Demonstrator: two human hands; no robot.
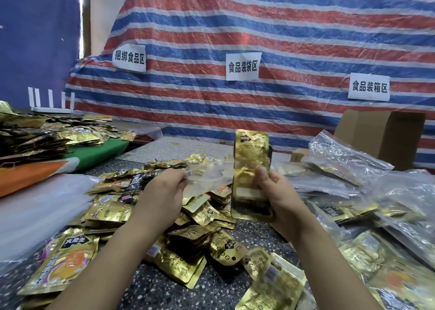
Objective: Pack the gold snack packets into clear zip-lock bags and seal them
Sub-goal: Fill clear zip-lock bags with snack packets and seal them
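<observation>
Packets (250, 173) stand upright in a stack, long axis vertical, gripped by the right hand (280, 196); just left, the left hand (162, 189) pinches an empty clear bag (207, 177) at its edge.

Glossy foil packets (250, 168), clear plastic bag (207, 180)

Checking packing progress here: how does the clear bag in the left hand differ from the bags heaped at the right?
The held clear bag looks empty and is lifted by the left hand; the heaped bags hold gold packets and lie on the table. Both are transparent plastic.
</observation>
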